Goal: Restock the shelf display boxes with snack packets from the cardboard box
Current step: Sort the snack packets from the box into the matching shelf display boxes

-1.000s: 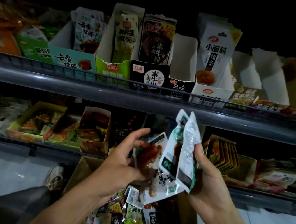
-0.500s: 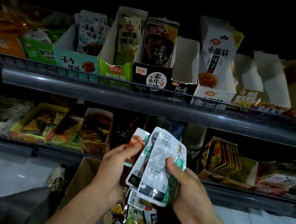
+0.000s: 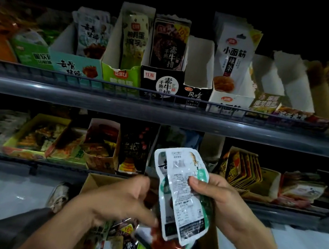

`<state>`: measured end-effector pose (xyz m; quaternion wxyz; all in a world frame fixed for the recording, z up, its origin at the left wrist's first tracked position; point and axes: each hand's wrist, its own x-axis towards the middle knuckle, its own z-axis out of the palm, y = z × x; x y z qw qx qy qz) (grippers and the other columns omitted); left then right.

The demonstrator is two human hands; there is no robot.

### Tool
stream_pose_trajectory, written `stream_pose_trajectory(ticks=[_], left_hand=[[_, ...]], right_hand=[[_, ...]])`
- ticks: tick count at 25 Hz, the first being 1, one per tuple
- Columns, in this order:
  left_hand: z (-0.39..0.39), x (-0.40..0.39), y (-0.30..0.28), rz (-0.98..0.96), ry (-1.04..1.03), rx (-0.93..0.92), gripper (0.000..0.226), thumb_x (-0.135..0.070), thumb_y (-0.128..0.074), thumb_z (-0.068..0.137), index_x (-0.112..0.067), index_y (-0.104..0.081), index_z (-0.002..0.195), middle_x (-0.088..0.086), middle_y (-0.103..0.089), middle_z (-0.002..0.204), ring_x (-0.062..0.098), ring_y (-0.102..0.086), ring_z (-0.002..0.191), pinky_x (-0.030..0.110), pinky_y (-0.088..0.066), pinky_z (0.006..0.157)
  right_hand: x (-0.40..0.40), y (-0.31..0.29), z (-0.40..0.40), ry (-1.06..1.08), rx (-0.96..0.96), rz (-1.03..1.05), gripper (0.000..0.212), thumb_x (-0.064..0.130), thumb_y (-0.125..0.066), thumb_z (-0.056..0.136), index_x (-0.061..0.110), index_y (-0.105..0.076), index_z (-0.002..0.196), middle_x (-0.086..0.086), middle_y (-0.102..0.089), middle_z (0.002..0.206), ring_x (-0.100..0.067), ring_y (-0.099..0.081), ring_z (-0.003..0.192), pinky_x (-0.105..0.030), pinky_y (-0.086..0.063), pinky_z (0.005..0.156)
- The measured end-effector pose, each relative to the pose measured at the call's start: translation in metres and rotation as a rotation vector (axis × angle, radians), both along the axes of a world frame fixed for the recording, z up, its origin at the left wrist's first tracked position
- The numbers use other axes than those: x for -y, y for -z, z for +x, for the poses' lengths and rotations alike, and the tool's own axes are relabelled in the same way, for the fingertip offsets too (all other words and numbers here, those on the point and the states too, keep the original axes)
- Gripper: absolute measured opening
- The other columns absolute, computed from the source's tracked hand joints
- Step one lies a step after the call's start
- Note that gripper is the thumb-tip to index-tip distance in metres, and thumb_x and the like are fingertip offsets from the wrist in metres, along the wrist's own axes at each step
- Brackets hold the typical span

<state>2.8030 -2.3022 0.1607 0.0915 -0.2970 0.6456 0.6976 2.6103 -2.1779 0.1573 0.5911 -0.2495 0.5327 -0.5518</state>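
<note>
My right hand grips a small stack of white-and-teal snack packets, held upright with the printed back facing me, thumb across the front. My left hand is just left of the stack, blurred, fingers loosely spread and pointing down-right toward the packets' lower edge, with nothing gripped. Below both hands stands the open cardboard box, full of mixed snack packets. On the upper shelf, the teal display box holds matching white-and-teal packets.
The upper shelf's wire rail fronts a row of display boxes: green, black, an empty one and a white one. The lower shelf holds more boxes. A shoe stands by the carton.
My left hand has let go of the packets and dropped lower, toward the cardboard box. The stack now stays in my right hand alone, turned with its back facing me.
</note>
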Motion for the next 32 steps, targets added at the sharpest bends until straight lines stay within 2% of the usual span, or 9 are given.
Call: stream_pose_trajectory(ticks=[3,8,13,17,19,21,24,26,32], left_hand=[[-0.008,-0.016,0.009,0.132,-0.148,-0.065,0.074,0.013,-0.067,0.072,-0.022,-0.051,0.135,0.002,-0.071,0.121,0.023,-0.063,0.119,0.046,-0.049,0.103],[-0.015,-0.016,0.004,0.348,-0.501,-0.359,0.046,0.001,-0.042,0.089,-0.020,-0.061,0.126,0.017,-0.070,0.120,0.037,-0.064,0.114,0.048,-0.052,0.091],[-0.019,-0.017,0.006,0.159,-0.709,-0.311,0.028,-0.010,-0.062,0.092,-0.015,-0.069,0.118,0.010,-0.075,0.109,0.031,-0.072,0.102,0.053,-0.052,0.097],[-0.016,-0.010,0.002,0.046,-0.775,-0.324,0.031,-0.001,-0.059,0.094,-0.021,-0.067,0.116,0.002,-0.077,0.106,0.023,-0.073,0.098,0.046,-0.058,0.084],[-0.017,-0.009,0.001,0.008,-0.774,-0.323,0.036,0.003,-0.060,0.092,-0.024,-0.065,0.115,-0.002,-0.077,0.104,0.016,-0.074,0.094,0.036,-0.059,0.076],[-0.019,-0.013,0.002,-0.027,-0.739,-0.315,0.043,0.008,-0.061,0.089,-0.027,-0.063,0.115,-0.006,-0.077,0.104,0.011,-0.072,0.097,0.030,-0.055,0.081],[-0.024,-0.018,0.005,-0.017,-0.729,-0.356,0.050,0.011,-0.056,0.089,-0.028,-0.063,0.119,-0.003,-0.076,0.109,0.016,-0.071,0.102,0.034,-0.054,0.085],[-0.023,-0.015,0.006,0.054,-0.772,-0.399,0.051,0.011,-0.050,0.090,-0.028,-0.064,0.120,0.002,-0.076,0.109,0.022,-0.073,0.099,0.036,-0.057,0.077],[-0.023,-0.015,0.003,0.205,-0.796,-0.498,0.044,0.004,-0.042,0.093,-0.020,-0.065,0.122,0.010,-0.075,0.109,0.023,-0.074,0.090,0.032,-0.059,0.064]], right_hand=[[0.002,-0.001,0.009,0.010,-0.115,0.021,0.027,0.023,-0.078,0.080,0.001,-0.074,0.097,-0.025,-0.072,0.104,-0.034,-0.071,0.088,-0.040,-0.056,0.080],[0.007,-0.004,0.006,0.264,-0.068,0.016,0.025,0.018,-0.070,0.079,0.003,-0.073,0.099,-0.019,-0.074,0.104,-0.034,-0.072,0.093,-0.045,-0.057,0.087],[0.007,-0.010,0.022,0.109,-0.253,0.075,0.025,0.025,-0.061,0.089,0.011,-0.071,0.107,-0.006,-0.076,0.105,-0.024,-0.071,0.100,-0.039,-0.052,0.091],[0.008,-0.010,0.009,0.548,-0.116,0.075,0.017,0.021,-0.064,0.090,0.013,-0.067,0.105,-0.004,-0.077,0.098,-0.026,-0.073,0.093,-0.047,-0.055,0.087],[0.009,-0.015,0.010,0.677,-0.318,0.058,0.009,0.023,-0.058,0.096,0.023,-0.066,0.100,0.001,-0.076,0.097,-0.020,-0.073,0.091,-0.037,-0.058,0.074],[0.010,-0.009,0.026,0.510,-0.544,0.007,0.021,0.038,-0.044,0.102,0.031,-0.064,0.107,0.002,-0.072,0.110,-0.012,-0.069,0.099,-0.028,-0.057,0.074],[0.011,0.006,0.050,0.094,-0.762,-0.036,0.058,0.074,-0.018,0.092,0.050,-0.047,0.137,0.020,-0.046,0.147,0.000,-0.042,0.134,-0.034,-0.036,0.110],[0.015,0.008,0.052,0.075,-0.801,-0.070,0.043,0.066,-0.035,0.095,0.056,-0.043,0.136,0.030,-0.037,0.147,0.005,-0.037,0.135,-0.033,-0.033,0.113],[0.021,-0.004,0.045,0.306,-0.565,0.047,0.050,0.029,-0.077,0.082,0.037,-0.046,0.120,0.010,-0.075,0.096,0.003,-0.069,0.085,-0.021,-0.052,0.071]])
